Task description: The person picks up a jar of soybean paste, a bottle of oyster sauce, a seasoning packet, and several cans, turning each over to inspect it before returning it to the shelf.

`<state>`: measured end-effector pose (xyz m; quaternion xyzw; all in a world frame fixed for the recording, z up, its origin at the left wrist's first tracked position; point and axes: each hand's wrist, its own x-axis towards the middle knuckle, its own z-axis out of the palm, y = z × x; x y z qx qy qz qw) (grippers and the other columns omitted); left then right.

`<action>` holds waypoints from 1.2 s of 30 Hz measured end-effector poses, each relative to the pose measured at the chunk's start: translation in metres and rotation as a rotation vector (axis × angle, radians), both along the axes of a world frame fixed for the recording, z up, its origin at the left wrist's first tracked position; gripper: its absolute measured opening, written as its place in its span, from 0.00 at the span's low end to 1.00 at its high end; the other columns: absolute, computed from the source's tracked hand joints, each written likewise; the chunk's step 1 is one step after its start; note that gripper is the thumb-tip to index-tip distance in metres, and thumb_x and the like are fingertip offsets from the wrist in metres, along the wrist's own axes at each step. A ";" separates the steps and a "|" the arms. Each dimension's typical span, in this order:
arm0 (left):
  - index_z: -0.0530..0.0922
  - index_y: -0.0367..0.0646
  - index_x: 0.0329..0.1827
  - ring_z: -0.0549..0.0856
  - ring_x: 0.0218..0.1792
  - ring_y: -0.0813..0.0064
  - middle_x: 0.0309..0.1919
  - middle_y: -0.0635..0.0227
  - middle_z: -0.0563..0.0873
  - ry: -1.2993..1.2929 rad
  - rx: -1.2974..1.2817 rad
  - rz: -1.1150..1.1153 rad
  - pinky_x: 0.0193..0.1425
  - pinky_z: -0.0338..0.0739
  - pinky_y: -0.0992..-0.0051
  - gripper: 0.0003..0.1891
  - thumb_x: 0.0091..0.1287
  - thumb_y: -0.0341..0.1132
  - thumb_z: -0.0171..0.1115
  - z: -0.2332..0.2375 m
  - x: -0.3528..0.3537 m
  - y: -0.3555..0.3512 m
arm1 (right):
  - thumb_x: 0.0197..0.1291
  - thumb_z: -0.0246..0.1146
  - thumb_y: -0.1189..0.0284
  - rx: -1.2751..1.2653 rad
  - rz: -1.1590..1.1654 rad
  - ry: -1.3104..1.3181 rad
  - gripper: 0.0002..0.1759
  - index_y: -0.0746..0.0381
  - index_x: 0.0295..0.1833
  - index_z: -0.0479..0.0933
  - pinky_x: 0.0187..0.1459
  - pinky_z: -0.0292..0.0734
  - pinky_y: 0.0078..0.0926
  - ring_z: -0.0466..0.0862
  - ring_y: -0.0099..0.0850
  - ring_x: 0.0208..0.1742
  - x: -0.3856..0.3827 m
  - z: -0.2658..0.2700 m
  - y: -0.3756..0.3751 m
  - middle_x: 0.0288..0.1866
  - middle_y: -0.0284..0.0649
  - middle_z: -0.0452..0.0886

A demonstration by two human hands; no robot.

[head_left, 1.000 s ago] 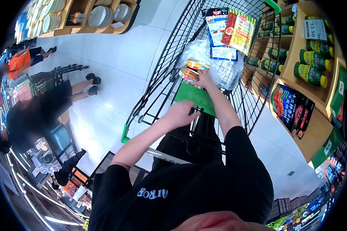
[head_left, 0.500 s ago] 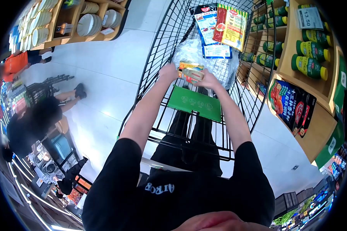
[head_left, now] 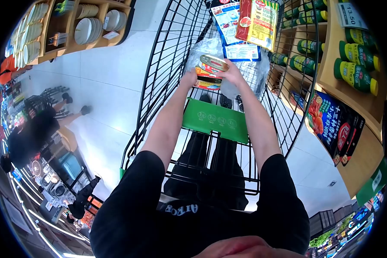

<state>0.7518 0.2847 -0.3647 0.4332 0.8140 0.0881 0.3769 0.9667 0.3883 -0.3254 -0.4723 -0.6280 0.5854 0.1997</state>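
Observation:
Over the shopping cart (head_left: 150, 81), both my hands are closed round tin cans. My right hand (head_left: 232, 74) grips a flat can with a gold lid (head_left: 214, 62), tilted so the lid faces up. My left hand (head_left: 188, 79) holds the side of an orange and yellow can (head_left: 207, 84) just below it, against or very near the first one. The fingers partly cover both labels. In the cart beyond lie a red and yellow food packet (head_left: 262, 26), a blue and white packet (head_left: 242, 52) and clear plastic wrapping (head_left: 249, 79).
The cart's green handle panel (head_left: 215, 119) is close to me. At the right, a wooden shelf holds green bottles with yellow caps (head_left: 356, 76) and dark food pouches (head_left: 337, 124). Stacked plates (head_left: 88, 31) stand on the left shelf. A person in dark clothes (head_left: 32, 129) is at the left.
The cans have tilted and separated a little, showing the gold lid higher up and more label below. My view has shifted slightly, moving the cart packets upward and the right shelf outward.

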 end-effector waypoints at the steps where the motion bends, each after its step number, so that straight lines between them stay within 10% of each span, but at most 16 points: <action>1: 0.71 0.32 0.60 0.80 0.55 0.43 0.55 0.36 0.79 -0.025 0.016 0.022 0.63 0.72 0.54 0.31 0.75 0.51 0.30 -0.001 0.002 0.000 | 0.37 0.81 0.60 -0.056 0.034 -0.004 0.47 0.67 0.63 0.71 0.61 0.71 0.30 0.79 0.36 0.59 0.003 -0.004 0.003 0.58 0.46 0.80; 9: 0.74 0.56 0.61 0.73 0.42 0.72 0.48 0.69 0.78 -0.626 -0.337 0.581 0.42 0.72 0.72 0.37 0.69 0.71 0.29 0.042 0.013 0.020 | 0.41 0.80 0.63 -0.153 0.224 -0.015 0.42 0.61 0.64 0.71 0.63 0.69 0.29 0.76 0.31 0.60 0.008 -0.002 0.008 0.56 0.40 0.79; 18: 0.71 0.51 0.65 0.78 0.46 0.68 0.50 0.56 0.79 -0.723 -0.555 0.588 0.49 0.74 0.68 0.45 0.58 0.78 0.40 0.048 0.015 0.028 | 0.42 0.81 0.67 -0.253 0.138 0.168 0.45 0.63 0.67 0.69 0.62 0.70 0.26 0.76 0.27 0.59 0.035 0.004 -0.006 0.59 0.38 0.78; 22: 0.68 0.47 0.68 0.79 0.53 0.59 0.56 0.46 0.77 -0.773 -0.434 0.512 0.54 0.76 0.61 0.46 0.59 0.75 0.40 0.072 0.025 0.023 | 0.39 0.82 0.64 -0.202 0.092 0.179 0.48 0.66 0.67 0.69 0.62 0.70 0.26 0.77 0.29 0.58 0.042 -0.007 -0.017 0.57 0.40 0.79; 28: 0.69 0.46 0.67 0.82 0.54 0.66 0.58 0.60 0.78 -0.902 -0.326 0.605 0.57 0.80 0.65 0.37 0.59 0.60 0.60 0.072 0.034 0.012 | 0.42 0.81 0.73 -0.195 0.067 0.152 0.48 0.66 0.69 0.65 0.64 0.69 0.26 0.76 0.28 0.60 0.056 -0.010 -0.024 0.59 0.38 0.77; 36: 0.74 0.51 0.54 0.83 0.44 0.73 0.46 0.69 0.84 -0.956 -0.303 0.377 0.44 0.78 0.67 0.23 0.60 0.52 0.60 0.056 0.043 -0.005 | 0.46 0.79 0.69 -0.313 -0.011 0.260 0.42 0.65 0.66 0.68 0.58 0.72 0.24 0.78 0.27 0.56 0.072 0.058 -0.044 0.56 0.38 0.79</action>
